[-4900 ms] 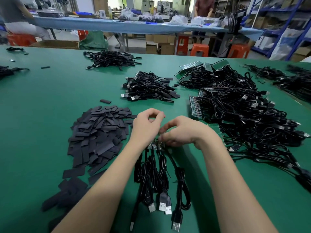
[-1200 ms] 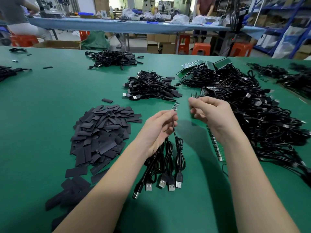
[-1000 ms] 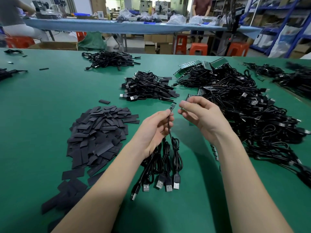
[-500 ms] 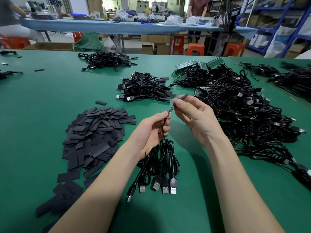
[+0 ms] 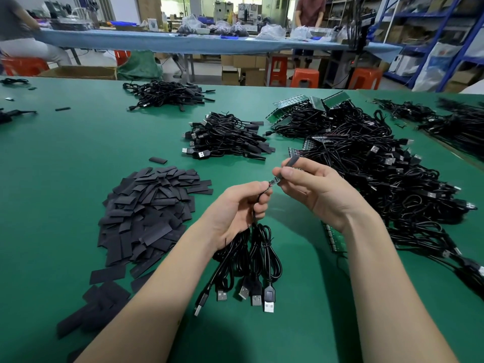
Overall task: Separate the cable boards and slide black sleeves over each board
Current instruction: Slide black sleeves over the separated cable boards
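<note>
- The left hand (image 5: 242, 205) is curled around a bundle of black cables (image 5: 251, 247), and its thumb and forefinger pinch one cable just below the small board (image 5: 273, 182) at its end.
- This board sticks out from the left fingertips and points up and to the right, toward the right hand (image 5: 311, 187), which is just beside it.
- The right hand pinches a black sleeve (image 5: 291, 163) between thumb and forefinger; the other fingers are loosely bent.
- The sleeve lies along nearly the same slanted line as the board. Its lower end is at the free tip of the board; whether the tip is already inside I cannot tell, because the thumb covers the place.
- In my judgement the next move is to push the sleeve down along this line toward the left hand, so both long axes must stay aligned.
- The plugs (image 5: 255, 297) of the held cables rest on the green desk (image 5: 78, 158), and the pile of spare sleeves (image 5: 149, 213) lies to the left of the left hand.
</note>
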`<state>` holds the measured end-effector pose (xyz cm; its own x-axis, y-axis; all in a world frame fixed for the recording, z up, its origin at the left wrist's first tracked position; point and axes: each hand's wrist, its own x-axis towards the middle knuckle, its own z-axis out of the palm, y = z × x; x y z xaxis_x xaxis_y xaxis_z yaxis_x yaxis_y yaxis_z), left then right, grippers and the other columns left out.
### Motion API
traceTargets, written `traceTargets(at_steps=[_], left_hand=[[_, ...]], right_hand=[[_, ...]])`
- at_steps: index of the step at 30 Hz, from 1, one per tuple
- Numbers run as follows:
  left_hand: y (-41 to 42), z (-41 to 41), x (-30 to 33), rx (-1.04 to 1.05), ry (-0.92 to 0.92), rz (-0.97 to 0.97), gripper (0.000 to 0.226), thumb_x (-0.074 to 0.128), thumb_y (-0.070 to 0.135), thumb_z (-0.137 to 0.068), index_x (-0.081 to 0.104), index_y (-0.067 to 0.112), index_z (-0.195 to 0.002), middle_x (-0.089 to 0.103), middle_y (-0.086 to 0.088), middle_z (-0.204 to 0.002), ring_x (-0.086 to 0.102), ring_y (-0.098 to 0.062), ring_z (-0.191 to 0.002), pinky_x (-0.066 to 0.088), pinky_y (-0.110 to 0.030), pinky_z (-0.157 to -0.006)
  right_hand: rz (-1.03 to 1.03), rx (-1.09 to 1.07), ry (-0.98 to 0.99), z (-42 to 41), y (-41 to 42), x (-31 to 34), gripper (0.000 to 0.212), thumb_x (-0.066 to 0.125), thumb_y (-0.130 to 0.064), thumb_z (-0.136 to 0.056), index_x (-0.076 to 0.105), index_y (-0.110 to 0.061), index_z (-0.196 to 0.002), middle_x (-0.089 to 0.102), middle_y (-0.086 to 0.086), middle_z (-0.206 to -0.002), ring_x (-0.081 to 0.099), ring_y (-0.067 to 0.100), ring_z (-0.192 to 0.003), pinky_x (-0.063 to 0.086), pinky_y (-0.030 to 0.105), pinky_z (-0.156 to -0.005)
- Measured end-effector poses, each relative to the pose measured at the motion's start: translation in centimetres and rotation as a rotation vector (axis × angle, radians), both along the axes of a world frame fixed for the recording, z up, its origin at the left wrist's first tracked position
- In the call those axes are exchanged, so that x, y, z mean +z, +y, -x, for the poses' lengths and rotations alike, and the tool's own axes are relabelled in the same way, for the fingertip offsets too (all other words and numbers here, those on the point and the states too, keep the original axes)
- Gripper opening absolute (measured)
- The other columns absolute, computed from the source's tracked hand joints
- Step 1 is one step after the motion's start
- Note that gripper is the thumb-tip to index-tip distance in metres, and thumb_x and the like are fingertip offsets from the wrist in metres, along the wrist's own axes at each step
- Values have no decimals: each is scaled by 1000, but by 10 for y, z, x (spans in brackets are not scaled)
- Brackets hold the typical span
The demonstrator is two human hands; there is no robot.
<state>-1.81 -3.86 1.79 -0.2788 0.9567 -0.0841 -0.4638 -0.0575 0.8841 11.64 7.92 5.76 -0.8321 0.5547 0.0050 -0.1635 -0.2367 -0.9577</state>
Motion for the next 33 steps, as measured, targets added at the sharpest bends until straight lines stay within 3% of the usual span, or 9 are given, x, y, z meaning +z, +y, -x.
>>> traceTargets(at_steps=[4,9,15,20,28,33], left_hand=[[-1,0,-1,-3,20,-1,12,62,24,-82,63,13,-79,50,5,-65,40,-7,-53,33,-19,-55],[-1,0,-1,-7,7,-25,17,62,24,-84,69,18,-70,50,6,-65,40,-6,-53,34,-19,-55],[-3,1,0,-35,-38,-65,23,60,24,-86,71,20,-66,49,7,-64,40,-6,-53,36,-18,-53],[-2,0,-1,-11,-62,-60,21,62,24,-86,72,20,-67,49,7,-64,40,-6,-53,37,-17,-52],[-2,2,-1,4,-163,-87,20,64,24,-86,73,16,-70,48,6,-65,40,-6,-52,37,-18,-51],[-2,1,-1,-6,-103,-69,21,62,24,-86,72,18,-68,47,6,-64,39,-6,-52,37,-18,-51]], right_hand=[[-39,31,-2,-4,2,3,17,81,-14,-65,79,-18,-82,77,9,-94,72,13,-82,56,20,-76],[-84,24,-1,-6,1,4,20,77,-7,-69,73,-11,-88,77,13,-95,72,15,-83,56,20,-76],[-64,30,-23,-6,0,7,22,76,-6,-68,70,-9,-89,77,10,-93,73,15,-79,56,16,-69],[-118,8,7,-3,0,7,19,78,-5,-68,73,-9,-85,77,14,-94,72,15,-80,57,21,-74],[3,-37,118,9,-9,-4,20,74,-7,-72,67,-10,-90,78,8,-97,72,11,-86,56,21,-79],[21,6,14,-1,-4,5,17,75,-7,-68,71,-14,-84,78,8,-97,73,13,-77,57,17,-68]])
